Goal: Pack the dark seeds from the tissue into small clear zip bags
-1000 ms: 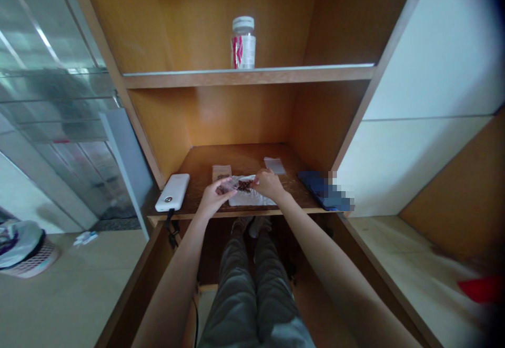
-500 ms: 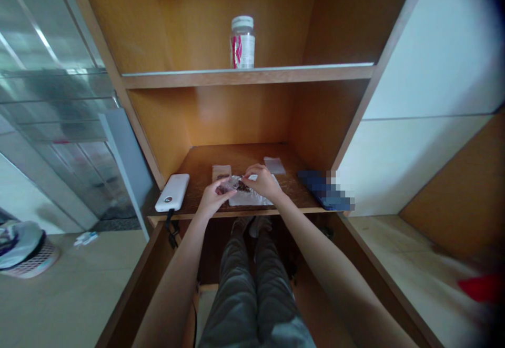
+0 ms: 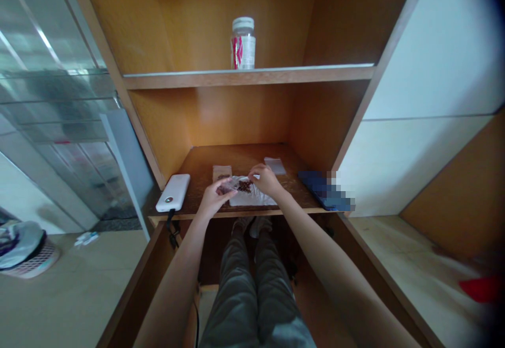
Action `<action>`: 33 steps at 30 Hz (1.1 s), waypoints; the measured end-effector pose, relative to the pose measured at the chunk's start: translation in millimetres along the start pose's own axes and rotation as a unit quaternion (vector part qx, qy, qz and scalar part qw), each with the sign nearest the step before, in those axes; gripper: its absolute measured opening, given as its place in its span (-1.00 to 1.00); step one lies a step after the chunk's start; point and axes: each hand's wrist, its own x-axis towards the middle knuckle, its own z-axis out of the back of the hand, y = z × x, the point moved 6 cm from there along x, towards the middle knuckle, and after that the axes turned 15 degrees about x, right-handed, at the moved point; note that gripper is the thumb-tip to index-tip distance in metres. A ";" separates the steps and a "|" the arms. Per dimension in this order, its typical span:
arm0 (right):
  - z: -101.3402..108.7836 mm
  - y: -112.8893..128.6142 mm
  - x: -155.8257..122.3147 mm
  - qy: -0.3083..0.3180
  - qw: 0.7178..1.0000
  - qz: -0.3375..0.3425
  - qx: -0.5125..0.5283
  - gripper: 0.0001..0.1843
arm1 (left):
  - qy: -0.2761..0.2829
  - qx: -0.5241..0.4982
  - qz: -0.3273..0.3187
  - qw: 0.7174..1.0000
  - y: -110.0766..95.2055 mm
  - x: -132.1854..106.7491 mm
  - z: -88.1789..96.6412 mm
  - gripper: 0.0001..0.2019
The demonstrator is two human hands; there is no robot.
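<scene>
My left hand (image 3: 215, 196) is closed around a small clear plastic bag (image 3: 232, 184), holding it at the left edge of a crumpled white sheet (image 3: 256, 199). On that sheet lies a pile of small dark reddish-brown pieces (image 3: 245, 186), too small to name. My right hand (image 3: 265, 179) hovers at the pile's right side, thumb and fingertips pinched together. Whatever they hold is too small to make out. Behind my left hand sits another small clear bag (image 3: 221, 171) with some brown bits in it. A flat clear bag (image 3: 275, 166) rests beyond my right hand.
A white power bank (image 3: 173, 192) with a black cable (image 3: 171, 224) lies at the shelf's left. At its right is a dark blue item (image 3: 321, 187), partly pixelated. A white-capped bottle (image 3: 243, 45) stands on the upper shelf. Below left is a waste basket (image 3: 31, 258).
My right hand has shifted slightly right, away from the bag in my left hand, and more of the dark pile shows. My left hand stays in place.
</scene>
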 end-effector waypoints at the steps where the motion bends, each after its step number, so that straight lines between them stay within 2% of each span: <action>1: 0.8 -9.3 -1.4 -0.002 0.999 -0.031 -0.034 -0.87 | 0.000 0.000 0.000 1.000 -0.1 0.1 0.1 -0.46; 4: -2.9 -30.8 -6.2 0.031 0.990 -0.099 -0.098 -0.79 | 0.000 0.002 0.002 1.000 0.5 0.1 0.4 -0.46; 6: -6.6 -37.7 -7.8 0.057 0.985 -0.117 -0.115 -0.73 | 0.000 0.001 0.002 1.000 0.9 -0.2 0.4 -0.47; 9: -9.5 -40.6 -6.6 0.070 0.983 -0.120 -0.122 -0.72 | 0.000 -0.007 -0.003 1.000 0.4 -1.0 0.2 -0.49; 13: -12.0 -41.5 -4.1 0.072 0.984 -0.106 -0.121 -0.80 | -0.001 -0.011 -0.005 1.000 -1.8 -1.9 0.4 -0.49; 17: -9.9 -45.2 -4.1 0.037 0.989 -0.100 -0.100 -0.86 | 0.002 -0.015 0.000 1.000 -4.5 -2.3 1.0 -0.50; 21: -4.7 -28.5 -1.5 -0.012 1.000 -0.011 0.019 -0.89 | 0.001 -0.027 -0.004 1.000 -4.3 -2.2 0.5 -0.51; 25: -1.1 4.4 -0.1 -0.037 0.981 0.084 0.173 -0.83 | -0.006 -0.032 -0.016 0.999 -1.2 -1.5 -0.3 -0.49; 29: -13.4 28.4 1.0 0.003 0.965 0.113 0.235 -0.82 | -0.010 -0.030 -0.018 0.999 2.9 -0.2 -0.5 -0.48; 33: -26.6 33.5 2.2 0.038 0.958 0.117 0.259 -0.91 | -0.014 -0.019 -0.011 1.000 6.2 1.0 0.2 -0.46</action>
